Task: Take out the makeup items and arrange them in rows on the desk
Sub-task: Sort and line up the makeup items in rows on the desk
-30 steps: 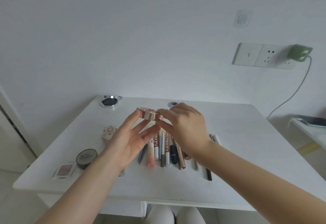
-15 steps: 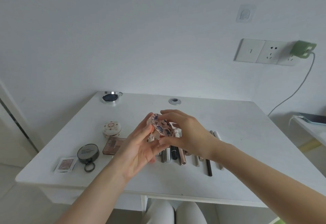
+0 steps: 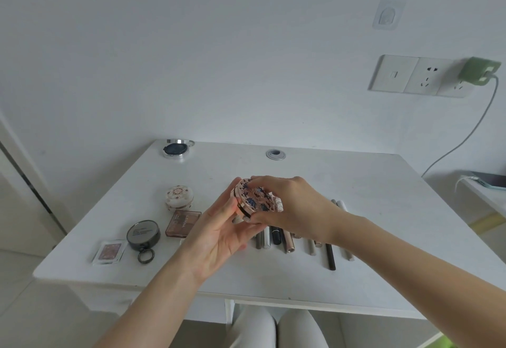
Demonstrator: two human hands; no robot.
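Item: round patterned compact [image 3: 254, 200], held tilted in the air above the pencil row [image 3: 295, 238], face toward the holder. Right hand [image 3: 290, 205] curls over its top edge, gripping; left hand [image 3: 219, 235] cups it from below, fingers half bent. Advice: lower it flat just right of the brown palette [image 3: 183, 223], joining that row, without nudging the pencils. Surface: white desk [image 3: 383, 210] against a white wall; wall socket [image 3: 419, 76] behind the pencil row, green charger [image 3: 479, 69] plugged in.
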